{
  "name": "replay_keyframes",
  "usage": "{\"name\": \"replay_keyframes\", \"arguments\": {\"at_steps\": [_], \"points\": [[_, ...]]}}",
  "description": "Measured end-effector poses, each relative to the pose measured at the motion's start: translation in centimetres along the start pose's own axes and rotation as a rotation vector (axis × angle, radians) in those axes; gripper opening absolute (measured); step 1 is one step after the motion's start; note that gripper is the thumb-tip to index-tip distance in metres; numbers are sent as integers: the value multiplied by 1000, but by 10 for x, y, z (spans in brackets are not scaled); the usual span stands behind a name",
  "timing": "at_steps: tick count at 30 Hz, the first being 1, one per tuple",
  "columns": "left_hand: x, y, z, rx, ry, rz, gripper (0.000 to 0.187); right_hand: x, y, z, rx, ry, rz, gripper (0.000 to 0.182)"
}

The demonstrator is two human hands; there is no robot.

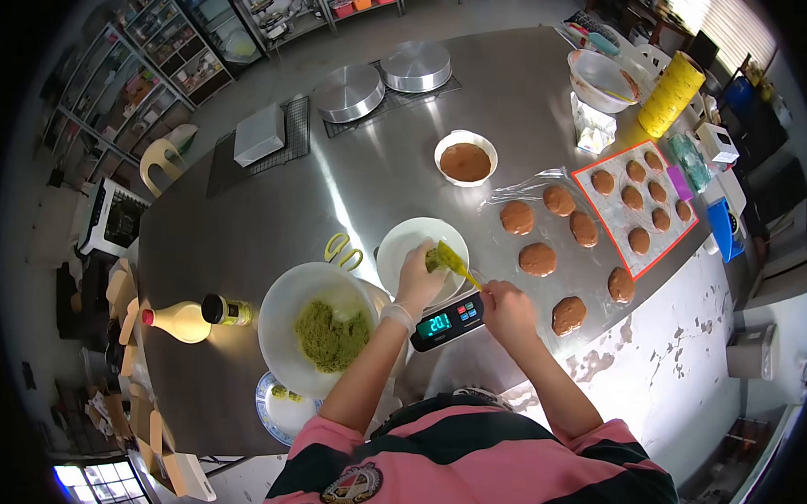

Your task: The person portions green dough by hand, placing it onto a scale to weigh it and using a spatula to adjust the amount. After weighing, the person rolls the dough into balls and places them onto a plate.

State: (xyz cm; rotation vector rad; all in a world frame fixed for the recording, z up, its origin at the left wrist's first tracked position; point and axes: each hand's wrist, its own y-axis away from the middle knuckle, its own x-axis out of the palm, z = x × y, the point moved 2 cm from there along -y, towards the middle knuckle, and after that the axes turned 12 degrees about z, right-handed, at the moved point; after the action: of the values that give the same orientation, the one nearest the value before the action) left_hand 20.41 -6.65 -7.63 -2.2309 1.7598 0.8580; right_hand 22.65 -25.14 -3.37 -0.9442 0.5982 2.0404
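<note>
My right hand (pixel 509 311) is closed round the handle of a yellow-green spatula (pixel 458 264), whose head reaches over a white bowl (pixel 401 232). In a clear glove, my left hand (pixel 415 278) is over the same bowl, its fingers closed around a clump of green crumbly mixture (pixel 434 258) that touches the spatula head. The bowl rests on a black digital kitchen scale (pixel 445 323) with a lit display. Left of it stands a larger white bowl (pixel 276 296) holding more green mixture (pixel 328 336).
Brown rounds (pixel 537 260) lie on plastic film and on a red-edged mat (pixel 631 266) at right. Beyond stands a bowl of brown mixture (pixel 465 163). Scissors (pixel 339 249), a yellow bottle (pixel 179 322), a jar (pixel 226 311) and a plate (pixel 269 423) are left. Round pans (pixel 351 92) stand at the back.
</note>
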Motion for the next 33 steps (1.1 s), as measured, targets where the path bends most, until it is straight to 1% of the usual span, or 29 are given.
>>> {"name": "replay_keyframes", "arguments": {"at_steps": [2,4,5,6,7,8,9,10,11,12,13,15,19,20,21,23,24,25,26,27,28,29,30,32,33], "points": [[-1,1,6,-15,31,-32,56,1,0,3,-7,-44,1,9],[-10,6,11,-60,505,-9,53,2,-1,6,-21,-86,8,9],[-16,10,13,-62,504,-12,53,0,-2,9,-73,-138,-8,10],[-24,16,12,-64,837,-15,50,-2,-2,13,-125,-188,-24,10],[-33,23,8,-62,1172,-19,47,-6,-3,19,-127,-189,-19,10],[-42,31,2,-47,1378,-27,39,-13,-4,30,-155,-276,-17,10],[-49,36,3,-46,1380,-34,39,-18,-5,37,-184,-364,-13,10],[-56,40,6,-47,1542,-44,38,-20,-6,43,-193,-363,-7,10],[-61,43,8,-42,1703,-57,38,-22,-7,49,-235,-383,-48,10],[-67,49,11,-31,1782,-64,37,-22,-10,56,-282,-405,-88,10],[-74,56,14,-12,1777,-90,37,-20,-11,61,-307,-412,-77,10],[-86,73,17,72,1941,-1,32,-13,-10,70,-290,-327,-28,11],[-103,105,38,95,1992,-125,33,18,1,102,-406,-240,66,11],[-105,111,43,79,2087,-189,33,27,4,110,-476,-207,40,12],[-109,118,43,93,2090,-207,33,35,6,117,-492,-206,50,12],[-119,133,45,19,1966,-372,33,49,13,133,-610,-131,47,13],[-119,137,61,31,1968,-390,33,57,16,138,-640,-84,79,14],[-116,140,85,181,2038,-328,32,61,20,143,-656,-86,89,14],[-117,144,98,337,2099,-262,31,63,23,148,-663,-108,109,13],[-122,150,96,350,2099,-281,31,65,24,152,-669,-129,131,13],[-124,156,92,324,2124,-335,30,67,25,156,-684,-128,143,13],[-126,161,90,295,2151,-388,29,67,23,158,-635,-211,164,12],[-127,164,92,302,2155,-401,29,67,22,159,-582,-292,183,12],[-127,168,96,240,2186,-416,31,68,19,164,-570,-306,205,12],[-127,169,98,241,2190,-413,31,67,16,166,-552,-323,216,11]]}}
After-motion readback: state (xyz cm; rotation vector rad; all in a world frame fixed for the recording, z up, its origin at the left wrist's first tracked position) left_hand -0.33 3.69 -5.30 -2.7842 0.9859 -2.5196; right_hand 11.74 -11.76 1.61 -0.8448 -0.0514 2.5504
